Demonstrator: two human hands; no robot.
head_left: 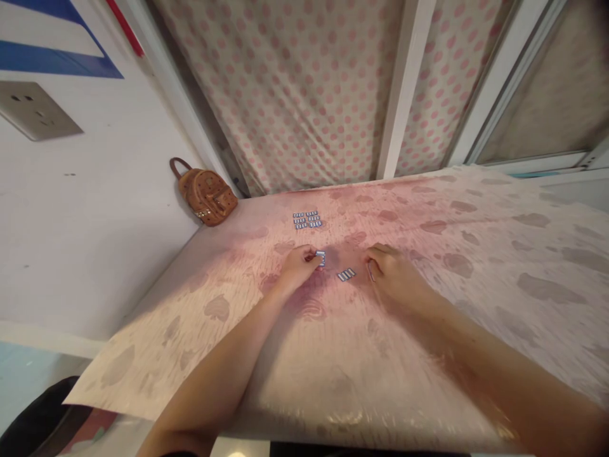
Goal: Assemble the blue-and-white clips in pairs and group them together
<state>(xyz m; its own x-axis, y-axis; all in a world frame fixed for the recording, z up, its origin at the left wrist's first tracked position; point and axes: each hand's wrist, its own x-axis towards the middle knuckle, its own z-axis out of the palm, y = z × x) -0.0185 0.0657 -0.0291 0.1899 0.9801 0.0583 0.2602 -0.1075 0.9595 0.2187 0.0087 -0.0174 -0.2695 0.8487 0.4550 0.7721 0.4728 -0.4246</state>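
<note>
My left hand is closed over the table, thumb and fingers pinching a few small white rectangular pieces with dark edges. A short slanted row of similar pieces lies flat on the tablecloth between my hands. To the right of that row, my right hand has its fingers curled together low over the cloth. A thin pale edge shows at its fingers; what it belongs to is mostly hidden. Farther back, several more such pieces lie grouped in two columns of short rows.
A patterned tablecloth under a glossy clear cover spreads across the table. At the back left, a small brown backpack-shaped bag leans by the white wall. A dotted curtain hangs behind the table's far edge.
</note>
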